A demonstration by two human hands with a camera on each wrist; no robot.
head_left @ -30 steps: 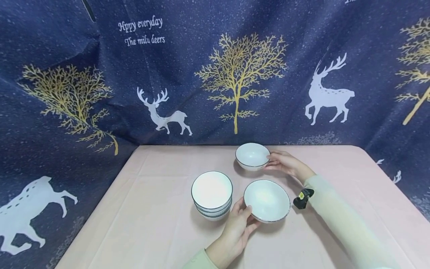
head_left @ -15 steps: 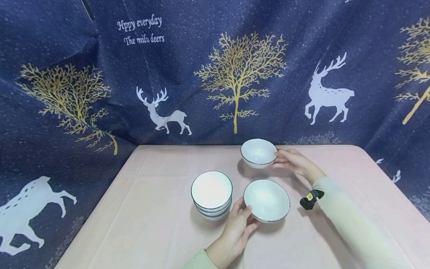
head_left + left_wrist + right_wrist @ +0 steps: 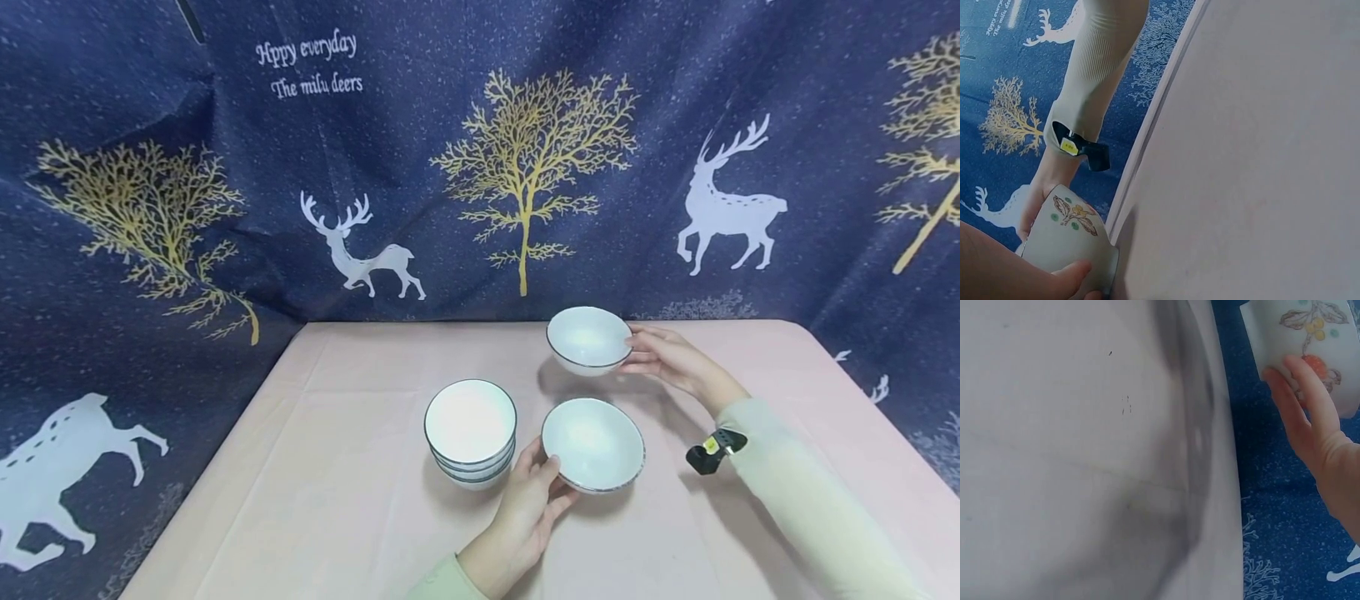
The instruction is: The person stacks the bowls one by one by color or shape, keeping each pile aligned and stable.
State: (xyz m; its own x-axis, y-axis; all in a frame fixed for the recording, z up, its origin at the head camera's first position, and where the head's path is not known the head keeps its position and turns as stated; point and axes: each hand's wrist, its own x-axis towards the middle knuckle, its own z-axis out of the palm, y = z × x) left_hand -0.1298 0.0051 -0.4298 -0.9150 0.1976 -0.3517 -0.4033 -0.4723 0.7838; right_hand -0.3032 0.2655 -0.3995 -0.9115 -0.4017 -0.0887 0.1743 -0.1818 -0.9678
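My left hand (image 3: 521,517) grips a white, dark-rimmed bowl (image 3: 592,446) by its left edge, thumb at the rim and fingers lower on the side. This bowl stands upright near the middle of the table. Farther back, my right hand (image 3: 667,360) holds a second white bowl (image 3: 588,337) by its right side, raised over the tabletop with a shadow below. Leaves and a red fruit decorate the outside of the right hand's bowl (image 3: 1310,337) in the right wrist view. To the left of both, a stack of several matching bowls (image 3: 471,423) stands upright.
A pale pink cloth (image 3: 337,467) covers the table. Behind its back edge hangs a dark blue curtain (image 3: 450,150) printed with deer and gold trees. A black wrist device (image 3: 712,452) sits on the right sleeve, above the table.
My right hand has carried its bowl to the right and slightly farther back. My left hand keeps its hold on the nearer bowl, and the stack stays in place.
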